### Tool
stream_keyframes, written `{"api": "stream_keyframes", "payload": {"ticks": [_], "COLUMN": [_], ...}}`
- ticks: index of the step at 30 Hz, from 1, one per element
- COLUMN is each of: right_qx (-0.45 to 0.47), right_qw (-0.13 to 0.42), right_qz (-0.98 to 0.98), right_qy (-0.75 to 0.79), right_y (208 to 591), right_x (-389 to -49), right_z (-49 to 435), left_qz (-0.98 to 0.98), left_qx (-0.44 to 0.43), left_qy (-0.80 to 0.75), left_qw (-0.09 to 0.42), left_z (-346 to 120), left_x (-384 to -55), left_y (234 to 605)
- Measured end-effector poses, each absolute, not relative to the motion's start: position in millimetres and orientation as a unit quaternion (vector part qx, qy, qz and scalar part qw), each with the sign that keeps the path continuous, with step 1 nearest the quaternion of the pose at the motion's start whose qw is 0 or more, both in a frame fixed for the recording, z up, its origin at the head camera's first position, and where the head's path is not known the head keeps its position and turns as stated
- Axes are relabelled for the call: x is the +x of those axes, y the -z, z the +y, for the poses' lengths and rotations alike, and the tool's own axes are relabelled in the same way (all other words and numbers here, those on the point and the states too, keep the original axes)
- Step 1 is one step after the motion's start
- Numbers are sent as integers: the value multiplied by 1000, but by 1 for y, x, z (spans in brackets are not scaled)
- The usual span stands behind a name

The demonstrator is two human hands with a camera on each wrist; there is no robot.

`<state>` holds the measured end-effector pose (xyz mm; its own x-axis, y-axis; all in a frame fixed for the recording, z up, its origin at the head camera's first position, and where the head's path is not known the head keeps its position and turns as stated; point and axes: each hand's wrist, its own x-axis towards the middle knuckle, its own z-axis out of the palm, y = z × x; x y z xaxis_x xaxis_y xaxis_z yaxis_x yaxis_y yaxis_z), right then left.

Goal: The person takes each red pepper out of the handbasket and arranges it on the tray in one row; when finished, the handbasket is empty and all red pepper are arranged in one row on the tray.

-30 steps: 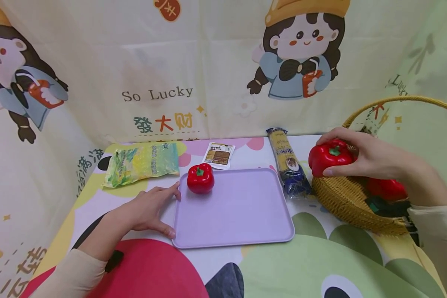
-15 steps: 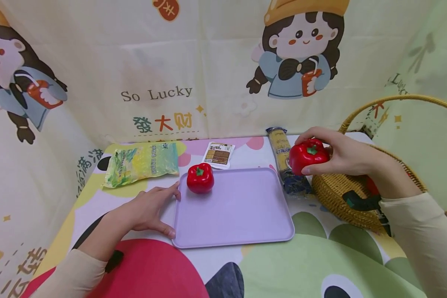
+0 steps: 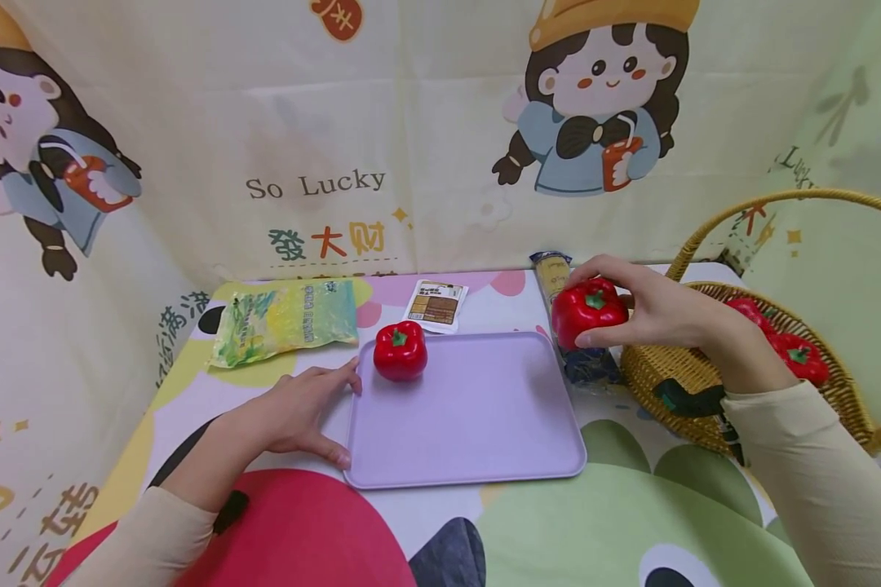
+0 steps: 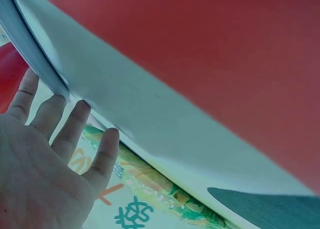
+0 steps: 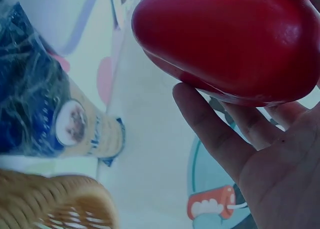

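My right hand (image 3: 653, 310) grips a shiny red bell pepper (image 3: 576, 316) between thumb and fingers, raised above the right edge of the lilac tray (image 3: 470, 424). The right wrist view shows this pepper (image 5: 230, 44) close up, with fingers under it. A second red bell pepper (image 3: 400, 352) stands upright in the tray's far left corner, its green stem on top. At the tray's left side rests my left hand (image 3: 294, 416), thumb and fingertips spread along the rim. In the left wrist view its fingers (image 4: 102, 154) are loosely extended at the tray's edge.
Several red peppers (image 3: 796, 356) lie in a wicker basket (image 3: 657, 383) with a tall handle on the right. A long pasta packet (image 3: 551, 273) is partly hidden behind the right hand. A yellow-green bag (image 3: 286, 322) and a small white-brown packet (image 3: 436, 305) lie behind the tray.
My right hand has carried the pepper leftward from over the basket to the tray's right edge, passing over the pasta packet. The left hand stays at the tray's rim.
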<state>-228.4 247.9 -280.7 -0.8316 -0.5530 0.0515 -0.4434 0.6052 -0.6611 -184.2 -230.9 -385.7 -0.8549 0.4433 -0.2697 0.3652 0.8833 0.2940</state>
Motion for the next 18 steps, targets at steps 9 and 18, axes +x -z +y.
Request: {"api": "stream_keyframes", "payload": {"ticks": [9, 18], "right_qx": [-296, -306], "right_qw": [84, 90], "right_qz": [881, 871], "right_qy": [360, 374], "right_y": [293, 302], "right_x": [-240, -248], "right_z": [226, 211], "left_qz": [957, 955], "left_qx": [211, 216], "left_qy": [-114, -121], "left_qw": [163, 166], "left_z": [-234, -234], "left_x": [-183, -183], "left_y": [385, 385]}}
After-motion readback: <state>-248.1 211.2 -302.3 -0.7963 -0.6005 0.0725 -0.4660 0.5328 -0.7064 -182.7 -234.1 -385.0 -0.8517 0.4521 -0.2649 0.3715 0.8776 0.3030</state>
